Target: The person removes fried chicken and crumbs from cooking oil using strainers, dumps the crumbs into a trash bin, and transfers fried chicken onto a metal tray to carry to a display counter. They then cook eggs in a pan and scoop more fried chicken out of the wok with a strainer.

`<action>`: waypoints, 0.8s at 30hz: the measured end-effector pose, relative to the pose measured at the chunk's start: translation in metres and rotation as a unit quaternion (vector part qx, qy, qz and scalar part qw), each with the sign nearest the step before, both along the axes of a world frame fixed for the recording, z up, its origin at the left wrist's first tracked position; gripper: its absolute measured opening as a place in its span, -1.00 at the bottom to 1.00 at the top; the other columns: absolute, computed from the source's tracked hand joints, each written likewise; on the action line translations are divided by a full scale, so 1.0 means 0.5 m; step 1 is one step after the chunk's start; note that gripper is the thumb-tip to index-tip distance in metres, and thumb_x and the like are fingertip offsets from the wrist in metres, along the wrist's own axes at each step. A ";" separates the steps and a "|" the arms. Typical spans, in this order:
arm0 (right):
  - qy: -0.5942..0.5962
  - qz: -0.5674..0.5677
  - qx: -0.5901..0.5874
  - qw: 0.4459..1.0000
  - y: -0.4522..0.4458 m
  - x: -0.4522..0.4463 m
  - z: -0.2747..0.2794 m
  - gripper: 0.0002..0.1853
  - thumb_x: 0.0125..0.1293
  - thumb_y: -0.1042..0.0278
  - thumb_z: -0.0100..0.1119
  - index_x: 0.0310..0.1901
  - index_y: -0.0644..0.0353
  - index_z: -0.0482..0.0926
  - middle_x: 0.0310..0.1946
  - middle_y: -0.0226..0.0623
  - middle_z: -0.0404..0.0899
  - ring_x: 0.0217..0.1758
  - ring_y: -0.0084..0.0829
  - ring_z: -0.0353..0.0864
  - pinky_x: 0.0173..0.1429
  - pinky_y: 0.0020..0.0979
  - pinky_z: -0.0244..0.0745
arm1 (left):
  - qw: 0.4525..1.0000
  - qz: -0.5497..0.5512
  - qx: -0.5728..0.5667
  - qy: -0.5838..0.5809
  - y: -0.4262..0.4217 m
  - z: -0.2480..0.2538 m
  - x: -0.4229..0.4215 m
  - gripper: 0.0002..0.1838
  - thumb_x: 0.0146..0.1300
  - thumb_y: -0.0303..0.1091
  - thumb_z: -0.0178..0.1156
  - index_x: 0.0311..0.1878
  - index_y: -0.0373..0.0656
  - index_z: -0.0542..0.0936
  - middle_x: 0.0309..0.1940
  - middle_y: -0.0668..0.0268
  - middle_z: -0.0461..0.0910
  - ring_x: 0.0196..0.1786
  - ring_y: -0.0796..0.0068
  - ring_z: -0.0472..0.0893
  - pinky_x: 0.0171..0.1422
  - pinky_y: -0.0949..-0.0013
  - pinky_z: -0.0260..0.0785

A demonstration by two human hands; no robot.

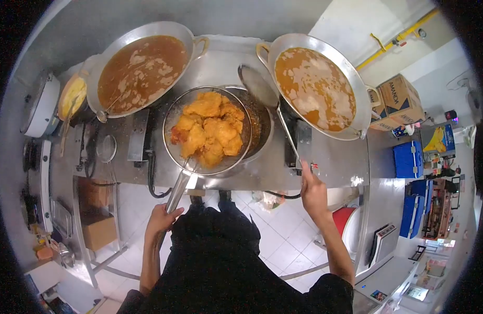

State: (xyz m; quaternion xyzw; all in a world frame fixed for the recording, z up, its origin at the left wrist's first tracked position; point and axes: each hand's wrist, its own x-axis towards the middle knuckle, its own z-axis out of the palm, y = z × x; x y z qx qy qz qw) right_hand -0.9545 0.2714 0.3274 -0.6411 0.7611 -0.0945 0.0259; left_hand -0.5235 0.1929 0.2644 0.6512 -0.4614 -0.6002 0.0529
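Observation:
My left hand [162,220] is closed round the handle of a large wire strainer [169,145]. Golden fried chicken pieces [212,131] are heaped in its mesh bowl. The strainer is over a metal pot [263,112], covering much of it; whether it rests on the rim I cannot tell. In my right hand [313,191] is the long handle of a skimmer [258,86], its round head between the pot and the right wok [360,83]. That wok holds frothy brown oil [315,89].
A second wok [168,30] of darker frothy oil [142,73] sits at the back left. Black hoses hang at the front edge of the steel counter [335,165]. A small strainer [106,148] lies at left. Cardboard boxes [398,102] and blue containers [407,159] stand at right.

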 end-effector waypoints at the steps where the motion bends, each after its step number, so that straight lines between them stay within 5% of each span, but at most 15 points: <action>1: -0.058 -0.018 -0.041 0.997 -0.008 0.016 0.044 -0.48 0.27 0.53 0.00 0.29 0.12 0.35 -0.42 0.14 0.55 -0.47 0.01 0.60 -0.37 -0.11 0.51 | 1.000 -0.006 -0.019 0.011 -0.007 -0.031 -0.007 -0.68 0.14 -0.18 0.36 -0.48 -0.14 0.44 -0.72 0.46 0.34 -0.75 0.67 0.32 -0.71 0.52 0.13; 5: -0.127 -0.114 -0.106 0.979 -0.040 -0.026 0.185 -0.61 0.37 0.48 -0.09 0.22 0.20 0.42 -0.24 0.29 0.53 -0.21 0.12 0.61 -0.21 -0.08 0.50 | 0.999 -0.029 -0.027 0.001 -0.068 -0.041 -0.095 -0.66 0.09 -0.18 0.39 -0.44 -0.29 0.55 -0.75 0.40 0.38 -0.76 0.58 0.35 -0.71 0.43 0.14; 11: 0.056 -0.167 -0.108 0.978 -0.066 -0.275 0.246 -0.67 0.34 0.42 -0.05 0.12 0.23 0.50 -0.20 0.27 0.53 -0.14 0.12 0.59 -0.17 0.00 0.49 | 0.996 -0.037 -0.023 0.081 -0.102 -0.128 -0.166 -0.54 -0.01 -0.03 0.47 -0.45 -0.26 0.53 -0.77 0.37 0.37 -0.80 0.58 0.35 -0.76 0.43 0.18; 14: 0.174 -0.228 -0.003 0.958 -0.063 -0.414 0.216 -0.67 0.35 0.46 -0.11 0.11 0.19 0.48 -0.29 0.18 0.58 -0.15 0.13 0.58 -0.17 0.08 0.47 | 0.996 -0.034 -0.013 0.077 -0.100 -0.158 -0.174 -0.53 -0.01 -0.01 0.46 -0.46 -0.28 0.54 -0.76 0.35 0.39 -0.80 0.58 0.35 -0.77 0.41 0.17; 17: 0.233 -0.206 0.039 0.949 -0.072 -0.555 0.153 -0.71 0.35 0.43 -0.13 0.04 0.22 0.49 -0.34 0.24 0.56 -0.18 0.16 0.57 -0.16 0.09 0.48 | 0.996 -0.062 -0.061 -0.014 -0.090 -0.162 -0.181 -0.52 0.06 -0.05 0.40 -0.37 -0.41 0.59 -0.72 0.17 0.53 -0.69 0.38 0.53 -0.62 0.28 0.32; 20: 0.211 -0.061 0.008 0.976 -0.134 -0.612 0.112 -0.75 0.34 0.40 -0.11 -0.06 0.26 0.52 -0.50 0.24 0.54 -0.42 0.15 0.59 -0.31 0.01 0.51 | 0.984 -0.115 -0.125 -0.061 -0.097 -0.154 -0.189 -0.42 0.01 0.02 0.40 -0.28 -0.46 0.60 -0.65 0.04 0.60 -0.52 0.13 0.65 -0.36 0.16 0.48; 22: 0.037 -0.044 0.122 0.991 -0.195 -0.607 0.092 -0.75 0.37 0.35 -0.11 -0.11 0.26 0.55 -0.67 0.02 0.48 -0.68 -0.11 0.52 -0.56 -0.16 0.44 | 0.984 -0.125 -0.066 -0.108 -0.102 -0.120 -0.201 -0.38 -0.01 0.06 0.39 -0.22 -0.46 0.60 -0.46 -0.08 0.64 -0.28 -0.04 0.67 -0.10 0.13 0.49; 24: 0.005 0.008 0.124 0.992 -0.245 -0.586 0.071 -0.75 0.39 0.34 -0.11 -0.13 0.28 0.56 -0.70 -0.12 0.44 -0.72 -0.27 0.46 -0.65 -0.26 0.35 | 0.978 -0.132 -0.080 -0.139 -0.098 -0.153 -0.203 -0.39 0.01 0.05 0.38 -0.22 -0.45 0.60 -0.38 -0.11 0.64 -0.23 -0.05 0.66 -0.07 0.11 0.48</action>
